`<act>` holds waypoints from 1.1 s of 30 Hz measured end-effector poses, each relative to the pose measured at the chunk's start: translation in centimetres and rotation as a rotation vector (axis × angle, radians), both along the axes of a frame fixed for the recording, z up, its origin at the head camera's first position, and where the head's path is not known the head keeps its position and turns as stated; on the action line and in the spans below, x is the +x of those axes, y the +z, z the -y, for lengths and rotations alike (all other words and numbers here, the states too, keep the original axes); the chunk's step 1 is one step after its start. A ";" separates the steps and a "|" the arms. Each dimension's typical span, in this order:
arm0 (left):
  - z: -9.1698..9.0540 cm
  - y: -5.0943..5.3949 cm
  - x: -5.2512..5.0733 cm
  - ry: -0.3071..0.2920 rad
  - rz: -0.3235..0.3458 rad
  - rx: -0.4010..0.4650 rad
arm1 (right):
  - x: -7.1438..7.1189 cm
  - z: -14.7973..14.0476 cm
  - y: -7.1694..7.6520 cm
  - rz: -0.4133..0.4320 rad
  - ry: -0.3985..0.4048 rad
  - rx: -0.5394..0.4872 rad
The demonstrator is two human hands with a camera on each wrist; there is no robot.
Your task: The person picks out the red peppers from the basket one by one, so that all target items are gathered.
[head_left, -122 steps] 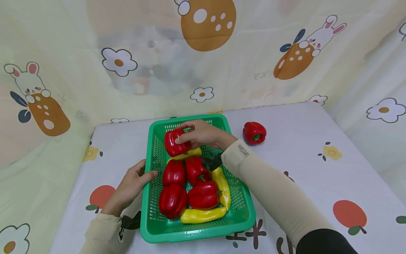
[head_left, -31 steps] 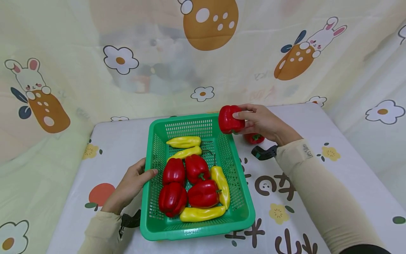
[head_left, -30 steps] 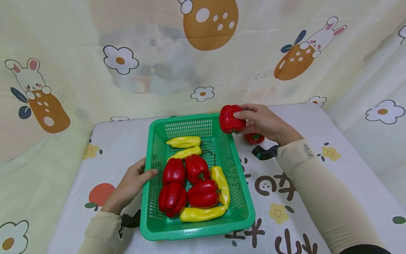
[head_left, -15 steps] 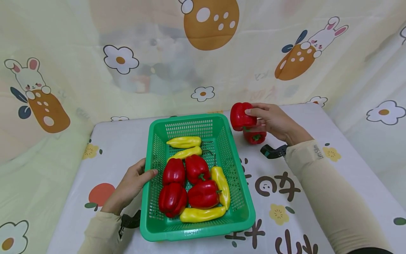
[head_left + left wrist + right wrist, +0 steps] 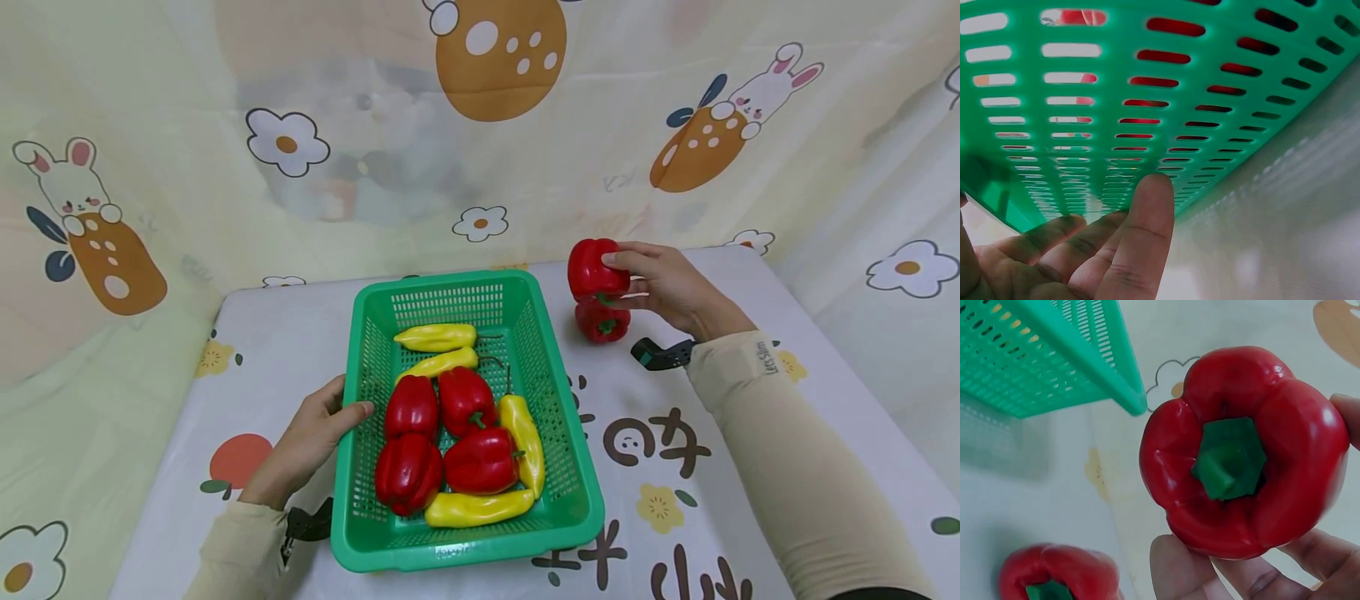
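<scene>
My right hand (image 5: pixel 671 283) holds a red bell pepper (image 5: pixel 592 268) between thumb and fingers, off the right side of the green basket (image 5: pixel 465 557). In the right wrist view the held pepper's green stem (image 5: pixel 1230 459) faces the camera. Another red bell pepper (image 5: pixel 602 322) lies on the table just below it. My left hand (image 5: pixel 311 437) grips the basket's left rim, thumb over the edge. Its fingers (image 5: pixel 1147 231) lie against the slotted outer wall in the left wrist view. Inside the basket are several red bell peppers (image 5: pixel 408 475) and several yellow peppers (image 5: pixel 480 508).
The table has a white printed cloth (image 5: pixel 660 450) with fruit, flower and lettering patterns. A patterned curtain (image 5: pixel 360 225) hangs behind and at both sides. Black wrist devices (image 5: pixel 663 354) sit at both cuffs.
My right hand has lifted the red bell pepper out of the basket's far end and carried it right, over the rim, to above the pepper on the table. My left hand has stayed put.
</scene>
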State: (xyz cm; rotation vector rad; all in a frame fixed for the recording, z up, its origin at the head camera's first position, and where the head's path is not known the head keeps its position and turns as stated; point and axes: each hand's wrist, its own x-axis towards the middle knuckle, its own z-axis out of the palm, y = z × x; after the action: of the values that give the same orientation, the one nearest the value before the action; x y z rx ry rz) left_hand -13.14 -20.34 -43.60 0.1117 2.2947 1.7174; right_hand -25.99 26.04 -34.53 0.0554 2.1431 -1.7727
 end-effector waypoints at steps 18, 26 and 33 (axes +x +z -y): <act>0.0 -0.1 0.0 -0.006 -0.002 0.003 | -0.5 -2.3 -1.0 0.034 -0.085 0.008; 0.0 0.0 0.0 -0.006 -0.001 0.005 | -0.9 -3.5 -1.6 0.050 -0.104 0.024; 0.0 -0.1 0.0 -0.006 -0.003 0.001 | -1.2 -4.2 -2.3 0.063 -0.124 0.029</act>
State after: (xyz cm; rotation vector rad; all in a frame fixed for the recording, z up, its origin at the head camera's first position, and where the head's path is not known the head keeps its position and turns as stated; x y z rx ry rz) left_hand -13.13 -20.38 -43.68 0.1208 2.2931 1.7165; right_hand -27.19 30.25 -36.82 0.2534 2.1621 -1.7819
